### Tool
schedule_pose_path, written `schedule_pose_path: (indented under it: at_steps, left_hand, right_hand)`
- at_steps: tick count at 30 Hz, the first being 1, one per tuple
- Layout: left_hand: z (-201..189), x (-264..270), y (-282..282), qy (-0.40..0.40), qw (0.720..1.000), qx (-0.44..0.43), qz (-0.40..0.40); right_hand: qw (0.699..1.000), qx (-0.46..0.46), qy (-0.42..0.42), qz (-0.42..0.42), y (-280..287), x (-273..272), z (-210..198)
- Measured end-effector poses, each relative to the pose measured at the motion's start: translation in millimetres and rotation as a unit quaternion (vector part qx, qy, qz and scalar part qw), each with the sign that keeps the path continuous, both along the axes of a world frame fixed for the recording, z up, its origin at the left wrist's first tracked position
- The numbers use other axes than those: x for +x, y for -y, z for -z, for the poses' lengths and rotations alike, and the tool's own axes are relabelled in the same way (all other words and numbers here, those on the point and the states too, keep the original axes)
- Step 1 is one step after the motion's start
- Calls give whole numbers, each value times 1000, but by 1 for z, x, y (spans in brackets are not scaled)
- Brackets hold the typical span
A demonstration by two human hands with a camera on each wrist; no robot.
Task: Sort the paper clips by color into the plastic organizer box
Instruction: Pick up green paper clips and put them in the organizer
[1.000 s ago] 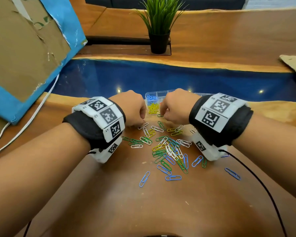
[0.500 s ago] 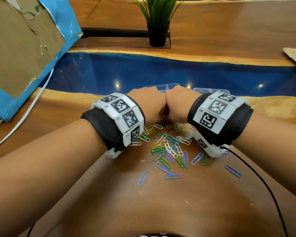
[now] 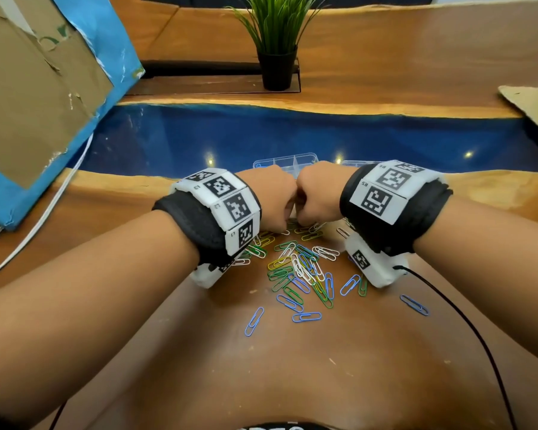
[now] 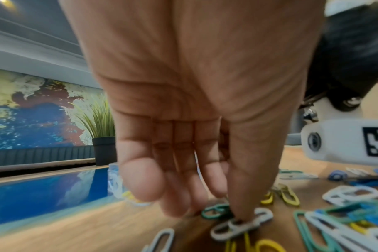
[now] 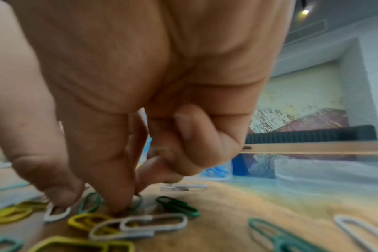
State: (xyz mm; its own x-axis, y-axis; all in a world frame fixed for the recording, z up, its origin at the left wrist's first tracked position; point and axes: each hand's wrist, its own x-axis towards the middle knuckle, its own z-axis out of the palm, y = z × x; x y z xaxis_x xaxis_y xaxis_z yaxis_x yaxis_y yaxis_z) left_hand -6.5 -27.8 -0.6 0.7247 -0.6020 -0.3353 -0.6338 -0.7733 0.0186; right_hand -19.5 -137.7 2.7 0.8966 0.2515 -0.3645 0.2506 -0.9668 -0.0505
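Blue, green, yellow and white paper clips (image 3: 298,268) lie in a loose pile on the wooden table. The clear organizer box (image 3: 284,159) stands just beyond it, mostly hidden behind my hands. My left hand (image 3: 281,225) and right hand (image 3: 303,220) meet knuckle to knuckle at the pile's far edge, fingers curled down. In the left wrist view my left hand (image 4: 231,209) has its thumb tip on a white clip (image 4: 244,225), forefinger close behind. In the right wrist view my right hand (image 5: 129,202) pinches a green clip (image 5: 138,202) against the table.
A potted plant (image 3: 277,41) stands at the back centre. A cardboard-and-blue panel (image 3: 44,88) leans at the left with a white cable (image 3: 44,218) beside it. Another cardboard piece (image 3: 531,103) lies far right. A black cable (image 3: 466,324) trails from my right wrist.
My left hand has slid right until it meets the right hand. Both hands now cover the box's front compartments, which showed a second ago.
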Motion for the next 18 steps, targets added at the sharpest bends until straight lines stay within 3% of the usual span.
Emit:
schedule_pose_path:
  at_steps: [6,9,11,14,16,18]
  left_hand:
    - [2,3,-5,-12,999,-40,-21]
    - [3,3,-4,7,999,-35,-17]
    - [3,2,-2,15,999,-28,-11]
    - [3,-1,2,13,1000,-12,-9]
    - [1,-2,5,8,1000,1,-6]
    - [1,-3,6,0,1000,11,-6]
  right_hand:
    - [992,88,4,93,18,-3,0]
    - [965,209,-16,160,30,-6,-5]
    - [910,352,-58,210,38,-9,-7]
    - [805,517,-90,277,52,-11,-5]
    - [760,558,-109,315,61,-11,-2]
    - [733,570,-137,345,69,-11,1]
